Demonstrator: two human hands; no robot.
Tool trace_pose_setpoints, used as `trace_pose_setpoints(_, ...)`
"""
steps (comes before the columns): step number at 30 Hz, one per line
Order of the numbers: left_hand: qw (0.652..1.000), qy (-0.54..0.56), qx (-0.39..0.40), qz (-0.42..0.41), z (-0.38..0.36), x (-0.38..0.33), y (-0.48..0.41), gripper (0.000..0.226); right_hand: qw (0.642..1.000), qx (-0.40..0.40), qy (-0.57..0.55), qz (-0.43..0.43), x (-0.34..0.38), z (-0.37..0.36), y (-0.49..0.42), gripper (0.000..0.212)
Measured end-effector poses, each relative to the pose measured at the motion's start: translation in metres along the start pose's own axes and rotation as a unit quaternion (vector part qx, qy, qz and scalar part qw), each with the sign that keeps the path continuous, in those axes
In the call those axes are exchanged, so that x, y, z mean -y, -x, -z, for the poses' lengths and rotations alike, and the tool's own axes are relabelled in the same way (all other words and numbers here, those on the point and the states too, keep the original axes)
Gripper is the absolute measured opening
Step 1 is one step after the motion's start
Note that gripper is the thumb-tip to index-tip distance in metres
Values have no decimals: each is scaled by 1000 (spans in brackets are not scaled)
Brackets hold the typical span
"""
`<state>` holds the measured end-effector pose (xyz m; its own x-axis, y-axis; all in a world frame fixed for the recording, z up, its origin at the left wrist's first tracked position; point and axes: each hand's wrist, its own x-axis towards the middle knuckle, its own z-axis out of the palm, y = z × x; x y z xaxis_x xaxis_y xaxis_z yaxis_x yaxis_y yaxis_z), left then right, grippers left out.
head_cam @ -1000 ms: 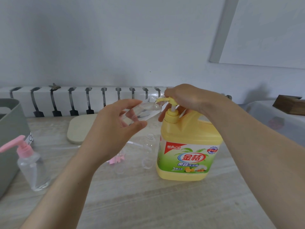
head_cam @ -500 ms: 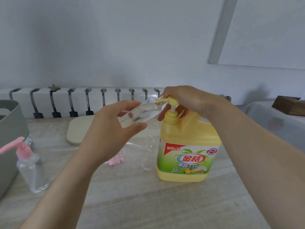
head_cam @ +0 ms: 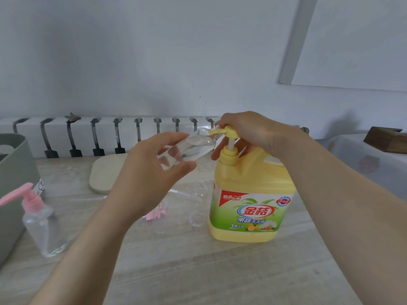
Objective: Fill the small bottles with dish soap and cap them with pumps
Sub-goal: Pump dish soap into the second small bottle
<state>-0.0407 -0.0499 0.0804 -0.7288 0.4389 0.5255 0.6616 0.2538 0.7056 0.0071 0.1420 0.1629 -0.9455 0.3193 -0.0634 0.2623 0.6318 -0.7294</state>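
One bottle (head_cam: 189,146) in left grip (head_cam: 147,179) — tilted; mouth at pump (head_cam: 230,134).

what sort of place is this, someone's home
Probably a room at home: a wood-grain tabletop against what looks like a white radiator, with a household dish soap jug and a grey storage bin.

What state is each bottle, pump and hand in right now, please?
Soap jug: upright, on the table.
Pump: stem showing, not fully down, right hand gripping it.
Held bottle: uncapped, tilted, mouth at the pump, left hand gripping it.
Pink-pump bottle: capped, upright.
Open bottle: uncapped, upright, beside the jug.
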Motion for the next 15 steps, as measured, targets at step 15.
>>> trace_pose_setpoints(15, 1000, 0, -12, 6, -1, 0, 0, 44, 997, -49, 54, -16, 6, -4, -2, 43)
